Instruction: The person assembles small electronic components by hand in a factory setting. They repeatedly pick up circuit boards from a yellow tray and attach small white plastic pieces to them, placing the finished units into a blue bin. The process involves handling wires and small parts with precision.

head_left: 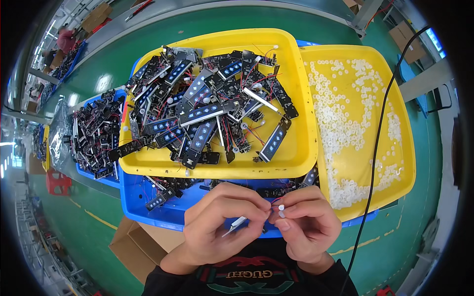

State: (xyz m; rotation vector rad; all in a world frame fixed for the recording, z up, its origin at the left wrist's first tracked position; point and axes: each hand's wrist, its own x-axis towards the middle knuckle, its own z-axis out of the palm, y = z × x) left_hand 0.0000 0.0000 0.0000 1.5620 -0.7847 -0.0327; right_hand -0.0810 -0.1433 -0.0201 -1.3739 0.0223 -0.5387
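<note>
Head view: both hands pinch a small wired part low at centre, over the blue bin's front edge.

A tiny white cap (281, 213) on thin red wires looks light and fragile, best held by fingertips; left hand (222, 228) also grips a slim white tool (235, 225), right hand (307, 222) clamps the cap. Beyond: two yellow trays (296, 148), one holding black circuit strips (207, 111), one white caps (345, 123); two blue bins (136, 197).

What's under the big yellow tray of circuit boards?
A blue tray sits under the yellow tray, its front part sticking out with a few black boards with red wires. What else the blue tray holds is covered by the yellow tray and both hands.
</note>
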